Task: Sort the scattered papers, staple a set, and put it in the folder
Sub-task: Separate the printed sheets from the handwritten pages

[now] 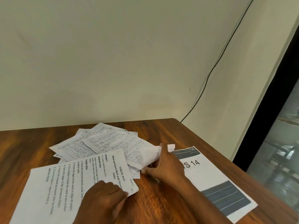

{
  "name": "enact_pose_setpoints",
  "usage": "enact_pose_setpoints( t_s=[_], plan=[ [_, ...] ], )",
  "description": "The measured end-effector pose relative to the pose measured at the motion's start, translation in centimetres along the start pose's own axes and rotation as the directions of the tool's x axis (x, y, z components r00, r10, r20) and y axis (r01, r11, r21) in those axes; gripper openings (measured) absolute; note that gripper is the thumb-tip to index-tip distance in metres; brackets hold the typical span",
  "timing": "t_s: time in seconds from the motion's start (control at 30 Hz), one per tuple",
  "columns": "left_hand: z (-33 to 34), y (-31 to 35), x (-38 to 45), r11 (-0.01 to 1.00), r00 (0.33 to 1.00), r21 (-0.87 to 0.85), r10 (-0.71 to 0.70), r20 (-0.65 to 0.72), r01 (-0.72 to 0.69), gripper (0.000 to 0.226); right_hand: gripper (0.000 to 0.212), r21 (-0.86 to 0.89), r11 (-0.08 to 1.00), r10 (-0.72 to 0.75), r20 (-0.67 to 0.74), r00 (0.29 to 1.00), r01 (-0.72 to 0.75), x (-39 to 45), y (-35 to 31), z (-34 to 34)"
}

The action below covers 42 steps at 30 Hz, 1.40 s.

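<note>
On the wooden table (161, 199) I see my right hand (163, 165) pinching the curled edge of the scattered papers (103, 143), while my left hand (105, 194) presses, fingers curled, on a printed task sheet (64, 188). Just right lies a sheet marked 14 (218, 180).

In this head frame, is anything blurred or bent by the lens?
Head view: the right hand and the sheet it grips smear with motion; the printed task sheet under the left hand reads sharp; the wide lens tilts the table; lighting is soft.
</note>
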State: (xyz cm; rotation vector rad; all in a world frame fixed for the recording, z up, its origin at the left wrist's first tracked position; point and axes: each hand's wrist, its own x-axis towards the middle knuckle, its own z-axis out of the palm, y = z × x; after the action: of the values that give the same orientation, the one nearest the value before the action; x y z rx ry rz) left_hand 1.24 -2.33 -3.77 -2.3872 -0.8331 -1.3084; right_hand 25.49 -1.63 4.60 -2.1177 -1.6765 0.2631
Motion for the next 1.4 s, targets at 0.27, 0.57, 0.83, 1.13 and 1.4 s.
enact_pose_setpoints(
  t_s=[0.27,0.57,0.83,1.13,1.4],
  plan=[
    [-0.3,0.2,-0.1,1.0,0.999,0.006,-0.006,0.037,0.006,0.047,0.1,0.001,0.999,-0.038,-0.009,0.999,0.038,-0.7,0.1,0.5],
    [-1.5,0.8,0.1,0.995,0.99,0.078,-0.07,0.119,0.061,0.03,0.072,0.44,0.895,-0.013,0.201,0.979,-0.078,-4.7,1.4,-2.1],
    [-2.4,0.9,0.5,0.97,0.976,0.196,-0.173,0.135,0.145,0.022,0.033,0.843,0.375,-0.196,0.478,0.856,-0.385,-7.2,-1.1,-2.8],
    [-4.1,-0.3,0.9,0.934,0.951,0.313,-0.242,0.19,0.175,0.016,0.029,0.809,0.213,-0.177,0.584,0.792,-0.548,-5.3,-5.5,-0.2],
    [-4.6,-1.2,1.5,0.906,0.952,0.403,-0.231,0.203,0.134,0.022,0.044,0.677,0.467,-0.108,0.683,0.722,-0.57,-4.1,-6.7,1.9]
  ],
)
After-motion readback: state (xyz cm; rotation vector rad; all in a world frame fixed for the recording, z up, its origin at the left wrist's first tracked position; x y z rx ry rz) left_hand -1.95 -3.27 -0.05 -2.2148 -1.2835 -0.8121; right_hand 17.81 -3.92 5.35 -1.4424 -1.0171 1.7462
